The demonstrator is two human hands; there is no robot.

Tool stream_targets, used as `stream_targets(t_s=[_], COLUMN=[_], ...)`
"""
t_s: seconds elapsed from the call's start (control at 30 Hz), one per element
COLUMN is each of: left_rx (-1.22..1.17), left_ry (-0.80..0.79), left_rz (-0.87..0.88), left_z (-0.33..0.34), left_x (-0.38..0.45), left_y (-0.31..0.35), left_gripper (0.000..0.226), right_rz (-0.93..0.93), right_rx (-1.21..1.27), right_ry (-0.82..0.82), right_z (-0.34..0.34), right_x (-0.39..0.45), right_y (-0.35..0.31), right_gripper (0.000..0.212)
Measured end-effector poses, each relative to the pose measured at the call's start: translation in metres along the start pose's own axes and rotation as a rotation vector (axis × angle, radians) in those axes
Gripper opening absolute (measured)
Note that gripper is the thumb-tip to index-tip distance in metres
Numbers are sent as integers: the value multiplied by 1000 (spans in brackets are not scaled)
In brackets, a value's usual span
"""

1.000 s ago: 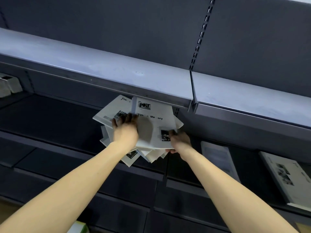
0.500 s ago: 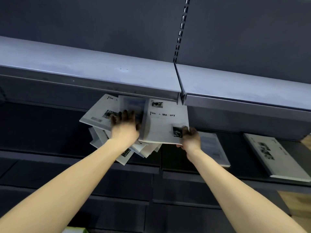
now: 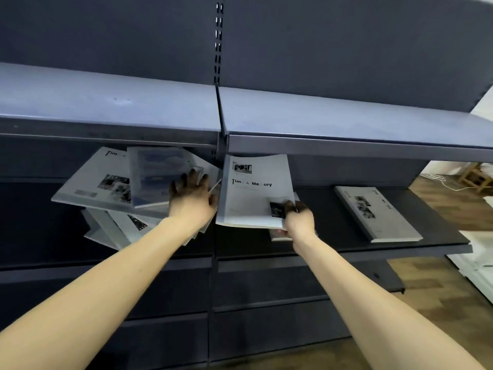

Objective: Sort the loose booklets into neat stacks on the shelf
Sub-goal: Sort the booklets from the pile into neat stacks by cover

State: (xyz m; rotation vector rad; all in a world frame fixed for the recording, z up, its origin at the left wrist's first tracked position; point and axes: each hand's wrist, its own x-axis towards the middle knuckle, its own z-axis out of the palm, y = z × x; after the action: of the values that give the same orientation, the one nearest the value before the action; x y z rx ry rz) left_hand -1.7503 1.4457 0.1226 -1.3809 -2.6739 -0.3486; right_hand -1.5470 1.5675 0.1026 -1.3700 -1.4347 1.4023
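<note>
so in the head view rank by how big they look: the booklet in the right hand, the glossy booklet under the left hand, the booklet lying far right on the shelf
1. Booklet in the right hand: largest.
2. Booklet lying far right and glossy booklet: too alike to rank; the glossy one is partly hidden by the left hand, and the far-right one lies foreshortened.

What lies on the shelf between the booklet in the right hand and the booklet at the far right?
In the head view, bare dark shelf separates the held booklet from the far-right booklet.

Both forearms extend under the upper shelf [image 3: 160, 110]. Left hand [image 3: 190, 198] flat, fingers spread; right hand [image 3: 298, 218] pinching in a closed grip.
</note>
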Motion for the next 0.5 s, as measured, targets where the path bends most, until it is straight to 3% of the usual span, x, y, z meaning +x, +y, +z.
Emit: stream_targets(t_s=[0.5], left_rx=[-23], left_ry=[-23], left_rz=[92], left_z=[15], left_x=[-14], left_y=[138], left_gripper=[55], right_rz=[-51], right_rx=[-49], right_ry=[52], right_z=[-135], right_x=[25], right_y=[17], right_gripper=[21])
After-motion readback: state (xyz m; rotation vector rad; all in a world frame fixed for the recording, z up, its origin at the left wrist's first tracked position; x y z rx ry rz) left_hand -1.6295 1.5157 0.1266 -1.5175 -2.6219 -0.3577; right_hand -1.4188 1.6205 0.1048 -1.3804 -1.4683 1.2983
